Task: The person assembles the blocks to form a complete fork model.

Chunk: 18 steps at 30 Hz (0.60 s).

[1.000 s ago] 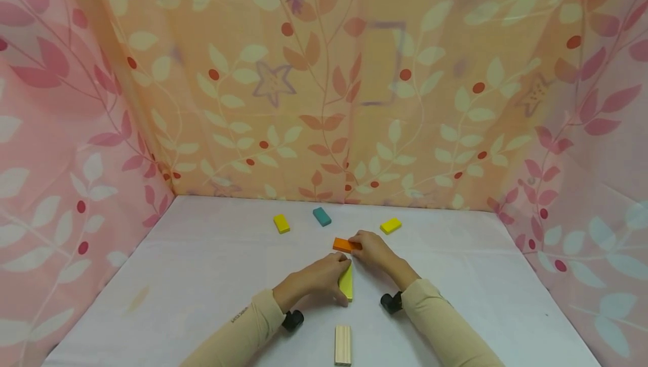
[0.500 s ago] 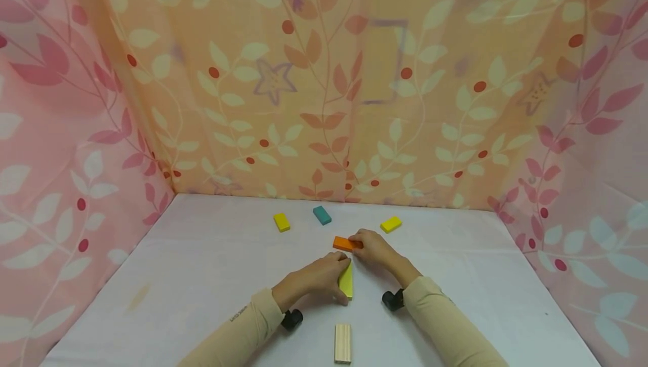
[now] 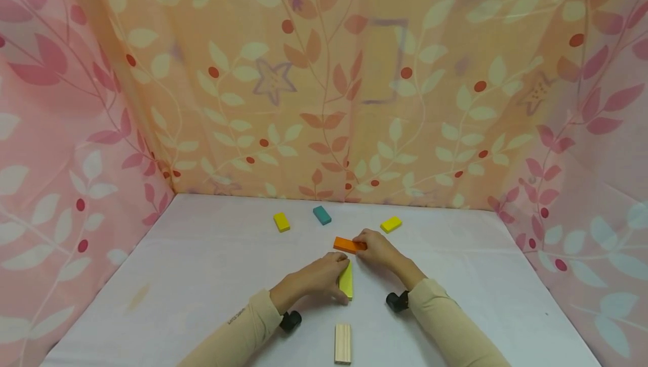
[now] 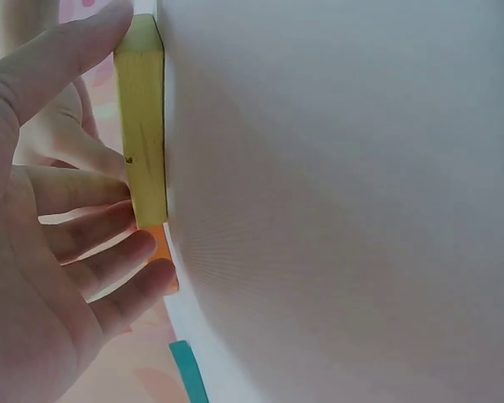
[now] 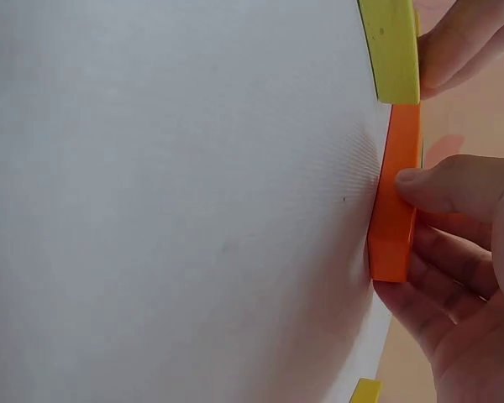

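A yellow-green wooden block lies lengthwise at the middle of the table, and my left hand grips it from the left. In the left wrist view the thumb is at the near end of this block, with fingertips around its far end. Just beyond it, an orange block lies crosswise. My right hand pinches the orange block's right part, its thumb on the near side in the right wrist view and its fingers behind. The two blocks sit close together at the corner between the hands.
A plain wooden block lies nearer the front, in line with the yellow-green one. Farther back are a yellow block, a teal block and another yellow block. Patterned cloth walls bound the white table.
My right hand has shifted slightly to the right along the orange block, so more of the block shows. The left hand and the yellow-green block stay in place.
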Each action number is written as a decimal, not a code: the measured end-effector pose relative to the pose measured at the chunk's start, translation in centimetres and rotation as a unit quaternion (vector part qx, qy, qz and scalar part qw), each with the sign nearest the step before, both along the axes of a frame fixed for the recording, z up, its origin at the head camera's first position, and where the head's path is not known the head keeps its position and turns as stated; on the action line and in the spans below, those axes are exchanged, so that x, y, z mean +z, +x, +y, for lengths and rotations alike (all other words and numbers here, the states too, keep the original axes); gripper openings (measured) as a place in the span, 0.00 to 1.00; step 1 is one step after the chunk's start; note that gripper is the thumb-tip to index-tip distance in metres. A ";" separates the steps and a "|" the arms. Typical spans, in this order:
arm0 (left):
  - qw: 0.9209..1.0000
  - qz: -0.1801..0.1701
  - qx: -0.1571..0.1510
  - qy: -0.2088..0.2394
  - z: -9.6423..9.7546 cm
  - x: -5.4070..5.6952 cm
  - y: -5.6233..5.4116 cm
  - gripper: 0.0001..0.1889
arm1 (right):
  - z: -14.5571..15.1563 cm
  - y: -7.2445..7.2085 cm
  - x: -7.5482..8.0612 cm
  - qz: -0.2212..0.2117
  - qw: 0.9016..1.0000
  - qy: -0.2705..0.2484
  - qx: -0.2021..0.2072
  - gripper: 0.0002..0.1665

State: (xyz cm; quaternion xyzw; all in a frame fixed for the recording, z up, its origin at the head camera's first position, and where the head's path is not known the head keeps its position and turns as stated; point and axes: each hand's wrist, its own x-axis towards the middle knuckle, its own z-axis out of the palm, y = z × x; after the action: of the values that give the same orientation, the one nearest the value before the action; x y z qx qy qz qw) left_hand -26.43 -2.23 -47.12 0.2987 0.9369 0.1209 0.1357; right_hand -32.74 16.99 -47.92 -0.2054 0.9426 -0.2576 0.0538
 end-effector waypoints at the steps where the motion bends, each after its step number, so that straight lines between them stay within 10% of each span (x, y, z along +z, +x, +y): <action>1: 1.000 0.001 0.000 0.001 0.0 0.0 0.0 0.49 | 0.0 0.1 0.0 0.000 1.000 0.000 0.002 0.18; 18: 0.998 0.044 -0.019 0.026 -0.1 0.2 0.5 0.45 | 0.4 1.3 0.3 0.020 0.995 -0.022 0.091 0.15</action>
State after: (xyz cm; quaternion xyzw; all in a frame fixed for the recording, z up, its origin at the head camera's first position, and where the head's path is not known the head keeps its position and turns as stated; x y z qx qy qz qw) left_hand -25.93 -2.35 -46.89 0.3253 0.9325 0.1295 0.0883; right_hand -31.41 17.40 -47.58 -0.2962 0.9152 -0.2679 0.0534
